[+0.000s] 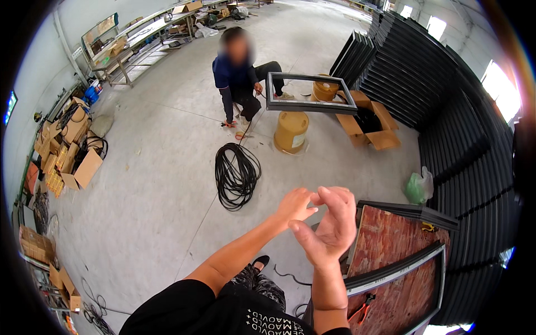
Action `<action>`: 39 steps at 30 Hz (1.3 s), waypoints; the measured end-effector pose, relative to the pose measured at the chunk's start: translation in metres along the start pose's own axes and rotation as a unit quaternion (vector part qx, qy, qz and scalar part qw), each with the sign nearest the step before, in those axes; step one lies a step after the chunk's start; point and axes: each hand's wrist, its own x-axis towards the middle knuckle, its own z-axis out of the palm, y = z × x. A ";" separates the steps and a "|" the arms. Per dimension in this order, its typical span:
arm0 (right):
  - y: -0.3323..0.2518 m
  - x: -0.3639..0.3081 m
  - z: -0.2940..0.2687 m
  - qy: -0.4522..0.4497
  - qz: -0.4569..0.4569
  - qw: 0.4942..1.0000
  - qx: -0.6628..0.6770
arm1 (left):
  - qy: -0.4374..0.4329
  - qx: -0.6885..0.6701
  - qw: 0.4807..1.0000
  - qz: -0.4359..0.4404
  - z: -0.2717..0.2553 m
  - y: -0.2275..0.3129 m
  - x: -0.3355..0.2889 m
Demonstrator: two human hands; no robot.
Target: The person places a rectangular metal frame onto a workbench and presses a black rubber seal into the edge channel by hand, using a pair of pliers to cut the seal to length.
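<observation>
My left hand (295, 205) and my right hand (330, 228) are raised close together in front of me. The fingers of the left reach toward the right hand, their tips partly hidden behind it; its thumb is apart. My right hand is curved, with a gap between thumb and fingers, and nothing shows in either hand. Below and to the right, a dark frame with a pale inner edge (397, 270) lies on a worn reddish-brown board (379, 231). Pliers with orange-red handles (364, 310) rest inside that frame.
A coil of black strip (237, 177) lies on the floor ahead. Beyond it a seated person (237, 78) works beside another frame (312, 106) on yellow buckets (291, 133). An open carton (365, 120) and tall stacks of dark frames (413, 67) line the right.
</observation>
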 end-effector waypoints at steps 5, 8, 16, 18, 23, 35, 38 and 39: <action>0.013 -0.005 -0.016 -0.133 0.018 0.989 0.058 | -0.010 0.022 0.998 0.064 -0.025 0.047 -0.015; 0.030 -0.040 -0.029 -0.136 0.135 0.981 0.042 | -0.038 0.140 0.988 0.043 -0.023 0.040 -0.015; 0.028 0.004 -0.036 -0.021 0.082 0.996 0.018 | 0.037 0.119 0.992 -0.005 -0.019 0.025 0.004; 0.023 0.014 -0.032 -0.052 -0.007 0.998 -0.045 | 0.003 0.088 0.996 -0.020 -0.018 0.013 0.012; 0.026 -0.011 -0.028 -0.124 -0.047 0.983 -0.124 | 0.042 0.165 0.984 0.044 -0.034 0.028 0.020; 0.035 -0.028 -0.014 -0.089 0.003 0.992 -0.092 | -0.008 0.124 0.991 -0.054 -0.030 0.019 -0.006; 0.034 -0.036 -0.012 -0.094 0.021 0.991 -0.095 | -0.065 0.106 0.990 -0.066 -0.023 0.012 -0.015; 0.034 -0.038 -0.011 -0.097 0.027 0.990 -0.098 | -0.061 0.096 0.991 -0.066 -0.019 0.008 -0.019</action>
